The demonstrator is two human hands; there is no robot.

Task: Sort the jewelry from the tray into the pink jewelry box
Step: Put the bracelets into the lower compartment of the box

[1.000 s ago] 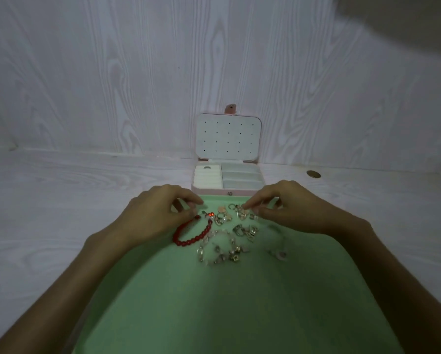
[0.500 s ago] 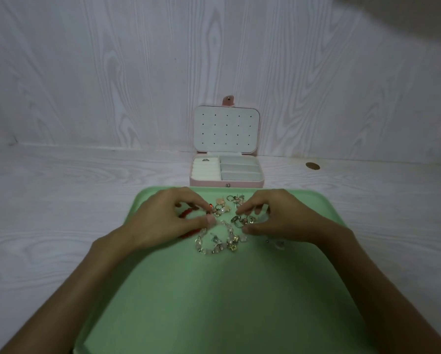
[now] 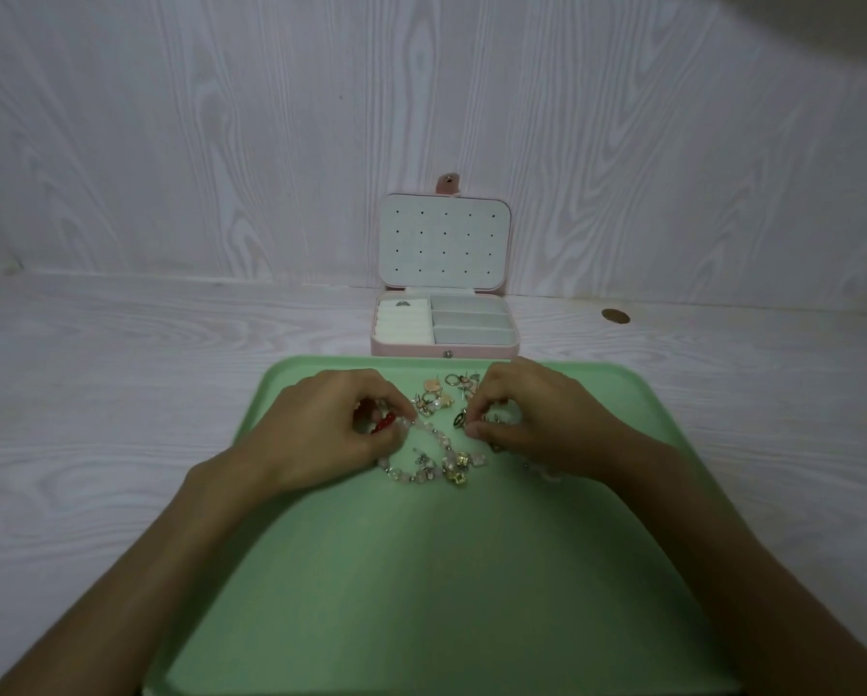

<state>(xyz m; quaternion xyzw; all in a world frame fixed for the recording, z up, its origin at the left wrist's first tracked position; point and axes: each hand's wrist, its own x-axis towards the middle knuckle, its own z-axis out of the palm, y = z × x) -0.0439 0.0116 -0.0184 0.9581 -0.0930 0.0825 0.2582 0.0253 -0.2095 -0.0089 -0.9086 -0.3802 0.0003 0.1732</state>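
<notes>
A green tray [image 3: 421,570] lies before me with a heap of jewelry at its far end. My left hand [image 3: 331,424] pinches the pale beaded bracelet [image 3: 431,454] near its end, with the red bead bracelet [image 3: 383,423] partly hidden under the fingers. My right hand [image 3: 537,419] pinches a small dark metal piece [image 3: 460,419] at the heap's right side. Several earrings and rings [image 3: 444,394] lie between the hands. The pink jewelry box [image 3: 444,329] stands open behind the tray, a ring [image 3: 402,304] in its left roll section.
The box lid [image 3: 445,243] with rows of earring holes leans upright against the white wood-grain wall. A small brown round disc [image 3: 615,316] lies on the tabletop to the right of the box. A small clear piece [image 3: 547,472] rests by my right wrist.
Both hands drew back toward me and closer together over the heap. My left hand moved from the red bracelet to the pale beaded one; the view tilted so more of the tray shows.
</notes>
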